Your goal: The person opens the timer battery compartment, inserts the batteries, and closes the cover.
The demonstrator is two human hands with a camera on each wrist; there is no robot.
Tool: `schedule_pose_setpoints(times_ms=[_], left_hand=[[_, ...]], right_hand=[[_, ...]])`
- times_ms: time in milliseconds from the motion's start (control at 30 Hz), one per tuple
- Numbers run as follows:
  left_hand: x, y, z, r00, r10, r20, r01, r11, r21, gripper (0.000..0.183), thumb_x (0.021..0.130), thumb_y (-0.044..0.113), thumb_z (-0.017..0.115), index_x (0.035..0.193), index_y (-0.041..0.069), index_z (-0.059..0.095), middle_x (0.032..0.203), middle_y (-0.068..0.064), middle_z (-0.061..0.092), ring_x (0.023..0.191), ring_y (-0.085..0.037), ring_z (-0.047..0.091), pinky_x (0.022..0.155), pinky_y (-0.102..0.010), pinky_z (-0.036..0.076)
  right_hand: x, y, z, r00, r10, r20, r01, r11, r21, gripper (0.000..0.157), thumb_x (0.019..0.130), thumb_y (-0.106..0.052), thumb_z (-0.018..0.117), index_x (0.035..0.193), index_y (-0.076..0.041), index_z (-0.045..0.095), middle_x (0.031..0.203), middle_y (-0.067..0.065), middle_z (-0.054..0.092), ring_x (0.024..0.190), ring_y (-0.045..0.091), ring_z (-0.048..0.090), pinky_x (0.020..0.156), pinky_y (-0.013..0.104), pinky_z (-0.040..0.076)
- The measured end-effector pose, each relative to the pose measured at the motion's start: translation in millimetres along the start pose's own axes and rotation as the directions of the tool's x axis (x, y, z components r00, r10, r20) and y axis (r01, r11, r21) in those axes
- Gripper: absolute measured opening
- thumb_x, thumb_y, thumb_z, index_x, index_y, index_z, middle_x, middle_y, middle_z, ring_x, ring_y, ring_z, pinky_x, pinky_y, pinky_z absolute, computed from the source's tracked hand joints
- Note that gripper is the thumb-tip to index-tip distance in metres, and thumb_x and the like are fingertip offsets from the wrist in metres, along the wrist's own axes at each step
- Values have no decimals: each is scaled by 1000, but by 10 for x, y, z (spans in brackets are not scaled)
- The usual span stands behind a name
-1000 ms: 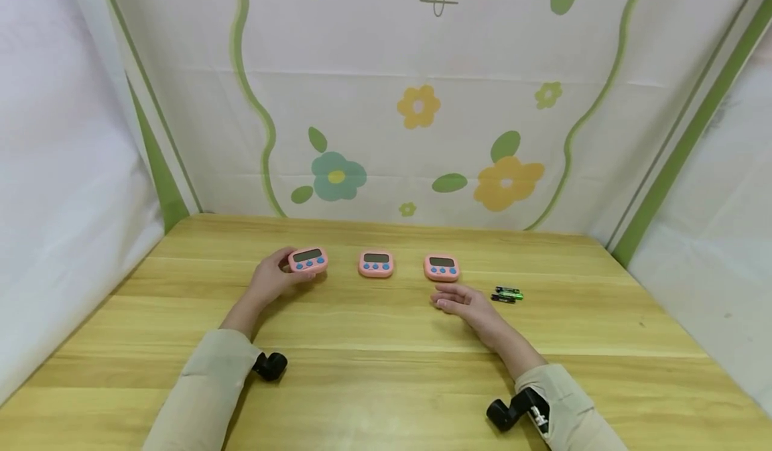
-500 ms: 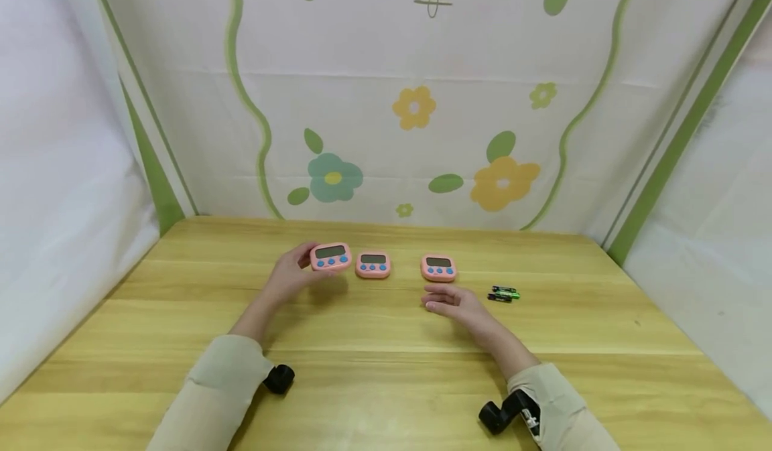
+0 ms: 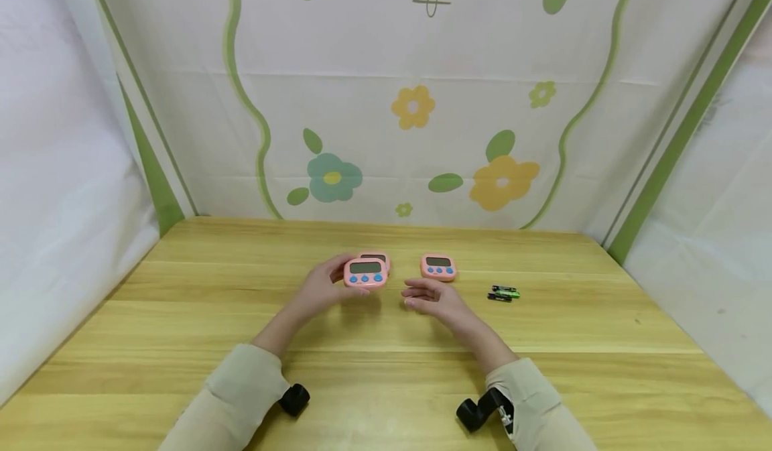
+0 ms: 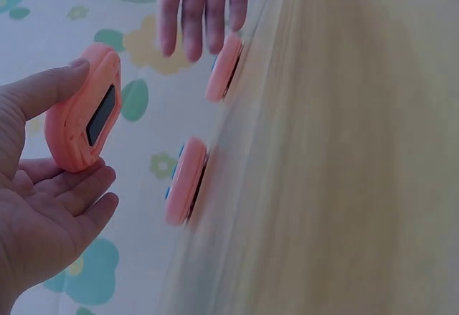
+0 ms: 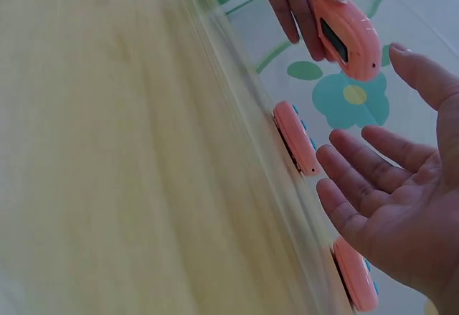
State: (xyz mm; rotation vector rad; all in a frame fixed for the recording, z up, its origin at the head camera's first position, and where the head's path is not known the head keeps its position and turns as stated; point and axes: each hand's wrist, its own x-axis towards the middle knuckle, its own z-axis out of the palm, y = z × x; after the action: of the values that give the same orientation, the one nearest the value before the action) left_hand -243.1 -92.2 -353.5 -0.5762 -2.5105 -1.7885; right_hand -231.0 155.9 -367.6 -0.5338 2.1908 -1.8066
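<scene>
My left hand [image 3: 321, 289] pinches a pink digital timer [image 3: 365, 281] by its edges, held above the table with its screen and blue buttons facing up. In the left wrist view the thumb presses one edge of the timer [image 4: 72, 118] and fingers support the other; a dark rectangle shows on its back. Behind it, a second pink timer [image 3: 375, 253] lies on the table, partly hidden in the head view. Just right of the held timer is my right hand [image 3: 443, 302], holding nothing, fingers slightly bent and apart. A third pink timer [image 3: 439, 269] lies beyond that hand.
Several small batteries [image 3: 504, 294], black and green, lie together on the wooden table [image 3: 386, 384] to the right of the timers. A white flower-printed sheet [image 3: 362, 102] stands along the table's back edge, with white sheets at both sides.
My left hand has carried the timer rightward and slightly nearer, until it overlaps the middle timer. My right hand has shifted a little left. The other timers and batteries stay put.
</scene>
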Motion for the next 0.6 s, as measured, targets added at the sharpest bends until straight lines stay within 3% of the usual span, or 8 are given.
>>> schedule_pose_setpoints(times_ms=[133, 367, 467, 600], left_hand=[[-89, 171, 100, 1000, -12, 15, 12, 999, -49, 69, 65, 18, 76, 124, 4, 44, 117, -7, 50, 103, -21, 48, 87, -35, 41], [-247, 365, 214, 998, -31, 46, 39, 982, -185, 63, 71, 5, 70, 126, -3, 39, 118, -14, 48, 103, -22, 48, 81, -28, 44], [-256, 371, 260, 998, -44, 41, 50, 982, -182, 66, 70, 5, 70, 127, -5, 37, 120, -16, 46, 105, -24, 47, 84, -30, 42], [-210, 218, 327, 998, -32, 54, 43, 976, -212, 67, 68, 7, 72, 126, -2, 39, 122, -14, 45, 107, -24, 45, 89, -33, 39]], right_hand=[[-20, -90, 39, 1000, 11, 4, -11, 1000, 11, 50, 83, -9, 57, 125, 8, 37, 115, 25, 47, 102, 26, 48, 84, 35, 42], [-21, 33, 59, 1000, -10, 22, 9, 998, 61, 53, 82, -13, 60, 125, 7, 37, 114, 23, 48, 102, 29, 48, 82, 37, 43], [-38, 39, 88, 1000, -20, 14, 19, 997, 75, 53, 81, -12, 61, 125, 7, 37, 112, 21, 49, 102, 29, 48, 82, 32, 44], [-37, 51, 131, 999, -46, 0, 46, 995, 85, 54, 80, -10, 61, 125, 7, 37, 113, 20, 47, 103, 27, 47, 84, 29, 42]])
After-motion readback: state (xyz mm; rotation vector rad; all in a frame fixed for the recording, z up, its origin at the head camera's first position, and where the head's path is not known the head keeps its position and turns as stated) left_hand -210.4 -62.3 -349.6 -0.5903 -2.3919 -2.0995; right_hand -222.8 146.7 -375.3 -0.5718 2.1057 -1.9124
